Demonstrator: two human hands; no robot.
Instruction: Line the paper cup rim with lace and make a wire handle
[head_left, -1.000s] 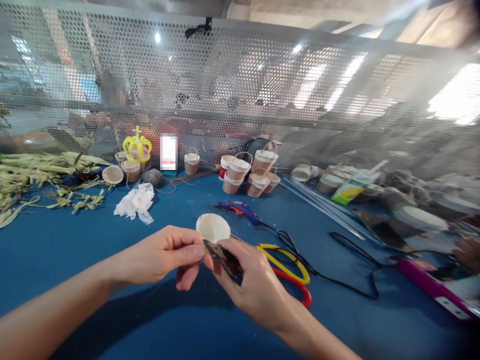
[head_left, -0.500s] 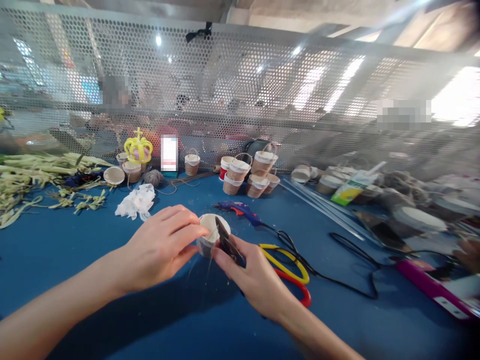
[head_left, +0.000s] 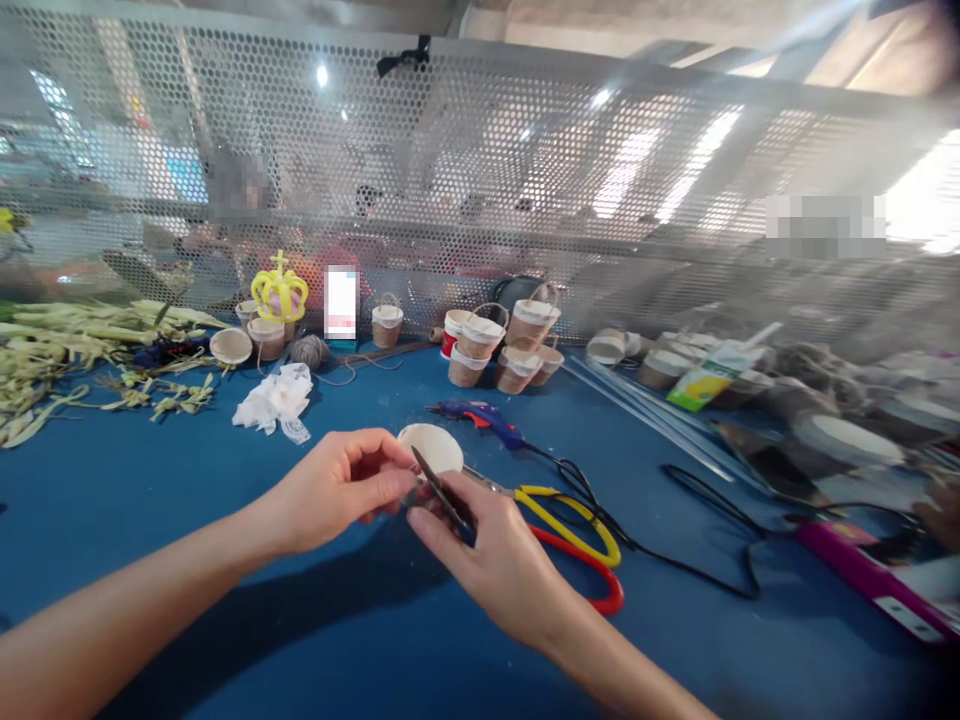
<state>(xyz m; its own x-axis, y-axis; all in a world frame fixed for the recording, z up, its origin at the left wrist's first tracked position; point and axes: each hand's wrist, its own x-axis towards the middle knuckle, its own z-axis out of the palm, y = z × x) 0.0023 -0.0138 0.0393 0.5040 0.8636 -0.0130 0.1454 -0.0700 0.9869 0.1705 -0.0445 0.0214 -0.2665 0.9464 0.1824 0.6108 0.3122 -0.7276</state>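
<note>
The blue table (head_left: 337, 640) is leaving room at six o'clock, its near edge running out of view. The left hand (head_left: 345, 490) and right hand (head_left: 491, 545) are partly hiding a pale cup (head_left: 439, 445) toward twelve; the right is gripping a dark tool (head_left: 433, 480), the left pressing its fingertips together, anything between them unclear.

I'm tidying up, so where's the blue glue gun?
In the head view, the glue gun lies near centre, beyond your right hand, past the nearest cup and to its right.
</note>
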